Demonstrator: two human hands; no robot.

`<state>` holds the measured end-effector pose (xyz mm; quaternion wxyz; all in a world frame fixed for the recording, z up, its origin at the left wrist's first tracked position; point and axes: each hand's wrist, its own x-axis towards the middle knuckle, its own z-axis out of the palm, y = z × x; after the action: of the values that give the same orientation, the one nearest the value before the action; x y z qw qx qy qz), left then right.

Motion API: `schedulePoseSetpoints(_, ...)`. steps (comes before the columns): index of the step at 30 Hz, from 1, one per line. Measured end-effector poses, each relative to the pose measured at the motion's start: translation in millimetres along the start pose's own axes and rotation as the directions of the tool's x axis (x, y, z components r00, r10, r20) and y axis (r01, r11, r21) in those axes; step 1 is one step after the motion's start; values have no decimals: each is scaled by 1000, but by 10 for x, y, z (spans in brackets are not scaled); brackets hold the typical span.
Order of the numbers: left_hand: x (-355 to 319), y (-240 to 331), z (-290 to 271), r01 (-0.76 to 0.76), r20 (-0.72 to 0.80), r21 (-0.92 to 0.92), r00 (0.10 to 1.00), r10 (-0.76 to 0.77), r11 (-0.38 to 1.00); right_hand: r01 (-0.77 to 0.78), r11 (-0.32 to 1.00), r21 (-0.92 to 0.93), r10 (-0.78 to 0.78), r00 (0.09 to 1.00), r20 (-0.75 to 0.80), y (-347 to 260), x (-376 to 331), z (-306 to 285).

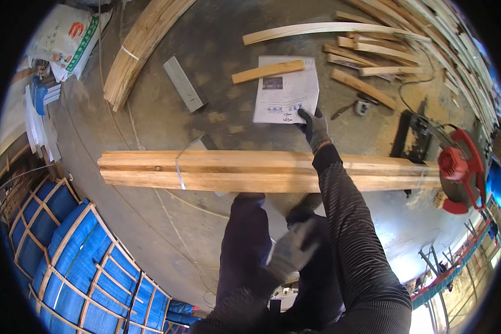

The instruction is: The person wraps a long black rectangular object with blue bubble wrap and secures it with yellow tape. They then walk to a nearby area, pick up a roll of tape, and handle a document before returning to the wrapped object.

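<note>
My right hand [315,129], in a grey glove with dark fingertips, reaches past the timber bundle and pinches the lower right corner of a printed sheet of paper [270,103]. A short wooden strip [268,71] lies across the upper part of that sheet. Between me and the paper runs a long strapped bundle of wooden strips [250,170], under my right forearm. My left hand [295,249], also gloved, hangs low before my legs; motion blurs its fingers, and no object shows in it.
A red circular saw [457,164] stands at the bundle's right end, with sawdust around. Cut wood pieces [373,53] pile up at the far right. A grey block [184,84] and another strapped bundle [133,53] lie far left. Blue sheeting [89,261] covers framed stacks near left.
</note>
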<state>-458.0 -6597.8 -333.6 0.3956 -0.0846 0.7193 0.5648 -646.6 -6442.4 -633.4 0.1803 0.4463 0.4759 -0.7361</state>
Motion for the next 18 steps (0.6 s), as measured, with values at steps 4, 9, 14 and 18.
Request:
schedulePoseSetpoints(4, 50, -341, 98, 378, 0, -84, 925, -379, 922, -63, 984, 164, 38, 988, 148, -603, -1338, -316)
schedulePoseSetpoints(9, -7, -295, -193, 114, -6, -915, 955, -295, 388, 10, 999, 50, -18, 987, 159, -1142, -3042, -789)
schedulePoseSetpoints(14, -142, 845, -607, 39, 41, -729, 999, -13, 683, 53, 995, 82, -65, 986, 154, -1544, -4438, -911)
schedulePoseSetpoints(18, -395, 1852, -687, 117, 94, -599, 993, -76, 792, 119, 993, -26, -115, 987, 116, -1968, -5308, -880)
